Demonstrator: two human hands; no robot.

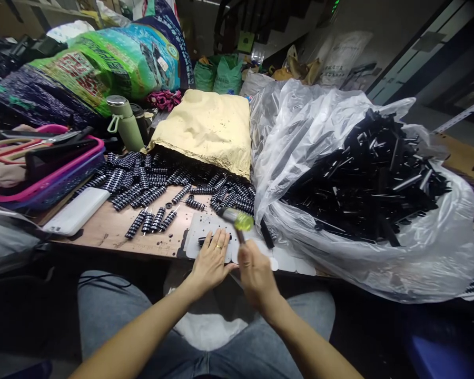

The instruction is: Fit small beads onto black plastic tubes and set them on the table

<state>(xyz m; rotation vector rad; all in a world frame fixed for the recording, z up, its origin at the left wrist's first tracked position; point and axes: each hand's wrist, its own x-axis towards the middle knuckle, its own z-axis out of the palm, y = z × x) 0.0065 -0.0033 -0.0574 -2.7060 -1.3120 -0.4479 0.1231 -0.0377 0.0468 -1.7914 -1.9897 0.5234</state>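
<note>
My right hand (256, 271) grips the handle of a hammer (242, 223) with a clear yellow-green face, raised over the board and blurred. My left hand (214, 258) lies flat with its fingers stretched, a ring on one of them. Beneath those fingers is a short black tube (202, 240), partly hidden, on a pale grey board (195, 223) at the table's front edge. A black strip (267, 233) leans at the right of the board. Left of it lie several black ridged rollers (158, 219) with thin metal pins sticking out.
A heap of similar rollers (130, 179) spreads before a cream cloth sack (209, 126). A clear plastic bag (292, 173) full of black pieces (371, 184) bulges at the right. On the left are a white phone-like slab (77, 211), a pink basket (51, 181) and a green flask (125, 122).
</note>
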